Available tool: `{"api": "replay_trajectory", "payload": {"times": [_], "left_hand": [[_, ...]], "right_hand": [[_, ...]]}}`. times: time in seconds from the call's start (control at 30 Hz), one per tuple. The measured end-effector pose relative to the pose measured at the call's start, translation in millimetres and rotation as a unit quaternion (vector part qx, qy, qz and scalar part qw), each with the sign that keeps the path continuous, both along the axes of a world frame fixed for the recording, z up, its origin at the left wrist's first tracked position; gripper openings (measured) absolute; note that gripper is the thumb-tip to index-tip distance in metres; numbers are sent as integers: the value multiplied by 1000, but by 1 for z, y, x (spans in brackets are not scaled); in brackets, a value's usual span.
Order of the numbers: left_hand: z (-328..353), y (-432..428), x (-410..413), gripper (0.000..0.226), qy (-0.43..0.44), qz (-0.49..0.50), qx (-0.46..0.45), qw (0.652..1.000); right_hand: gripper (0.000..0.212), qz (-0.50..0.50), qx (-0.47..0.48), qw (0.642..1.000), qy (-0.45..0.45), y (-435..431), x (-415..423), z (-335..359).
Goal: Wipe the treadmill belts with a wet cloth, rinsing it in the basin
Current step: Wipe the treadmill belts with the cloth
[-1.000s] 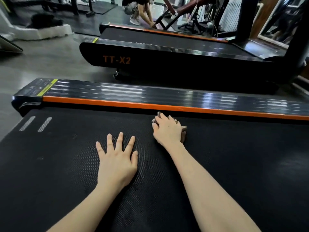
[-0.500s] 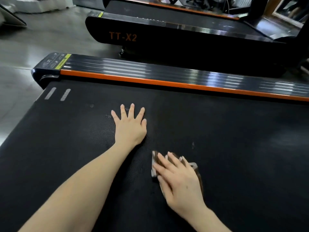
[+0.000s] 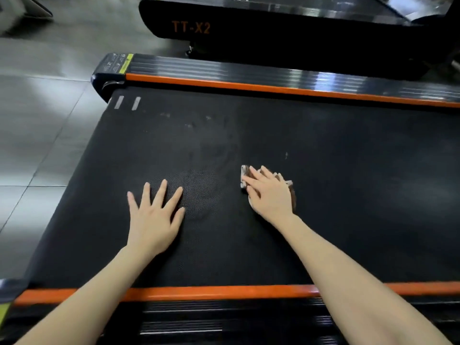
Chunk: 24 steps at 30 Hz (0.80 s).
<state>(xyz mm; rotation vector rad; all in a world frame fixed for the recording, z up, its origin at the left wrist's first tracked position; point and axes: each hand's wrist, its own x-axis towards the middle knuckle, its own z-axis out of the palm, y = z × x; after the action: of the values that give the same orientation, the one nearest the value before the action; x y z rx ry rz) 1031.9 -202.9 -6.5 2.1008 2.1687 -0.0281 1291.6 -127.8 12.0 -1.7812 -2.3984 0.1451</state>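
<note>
Head view: cloth (image 3: 245, 174) pressed to belt (image 3: 348, 195) under the right hand (image 3: 270, 195), fingers straight; a pale scuff (image 3: 286, 155) lies beyond it; left hand (image 3: 154, 220) laid flat, fingers spread.

The left grip (image 3: 153, 220) lies flat on the treadmill belt (image 3: 348, 195), towards its left end. The cloth (image 3: 245, 175) lies mid-belt under the right grip (image 3: 270, 195). A second treadmill (image 3: 273, 38) stands behind the belt.
</note>
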Motion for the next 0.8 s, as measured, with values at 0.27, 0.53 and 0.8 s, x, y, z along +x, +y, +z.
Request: {"api": "replay_trajectory", "payload": {"times": [0.27, 0.53, 0.8], "left_hand": [[-9, -12, -5, 56, 4, -15, 27, 1000], [-15, -11, -6, 54, 0, 1, 55, 999], [-9, -13, -5, 59, -10, 10, 47, 999]], "right_hand": [[41, 244, 41, 969, -22, -67, -17, -2], [41, -254, -40, 965, -46, 54, 97, -2], [48, 168, 44, 985, -17, 8, -87, -8]]}}
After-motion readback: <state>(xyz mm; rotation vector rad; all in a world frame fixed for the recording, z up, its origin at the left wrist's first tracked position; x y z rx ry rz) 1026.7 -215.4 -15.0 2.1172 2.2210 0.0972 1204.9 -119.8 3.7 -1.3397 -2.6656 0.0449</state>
